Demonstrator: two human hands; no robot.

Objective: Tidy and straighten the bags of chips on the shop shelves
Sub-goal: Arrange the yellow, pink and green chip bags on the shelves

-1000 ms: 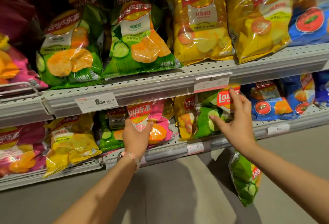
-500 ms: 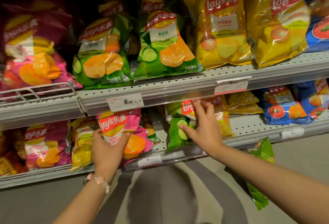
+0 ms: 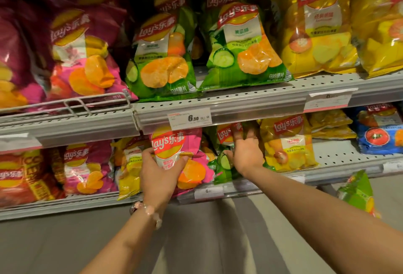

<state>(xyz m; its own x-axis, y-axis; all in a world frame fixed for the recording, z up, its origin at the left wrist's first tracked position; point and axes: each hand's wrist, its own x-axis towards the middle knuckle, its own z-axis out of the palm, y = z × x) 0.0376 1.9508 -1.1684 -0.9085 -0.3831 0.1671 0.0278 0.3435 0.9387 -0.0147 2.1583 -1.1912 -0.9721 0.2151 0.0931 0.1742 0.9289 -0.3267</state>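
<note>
Two shelves (image 3: 250, 101) of Lay's chip bags fill the view, pink, green and yellow above, with more on the lower shelf (image 3: 349, 160). On that lower shelf the left hand (image 3: 160, 175) has its grip curled round a pink bag (image 3: 192, 149), thumb on one side and fingers on the other, holding it upright at the shelf's front edge. Just to the right, the right hand (image 3: 247, 153) lies with fingers spread and straight against a green cucumber bag (image 3: 224, 164), pressing it back beside a yellow bag (image 3: 287, 143). A beaded bracelet (image 3: 148, 210) circles the left wrist. Another green bag (image 3: 357, 193) hangs below the lower shelf at right.
</note>
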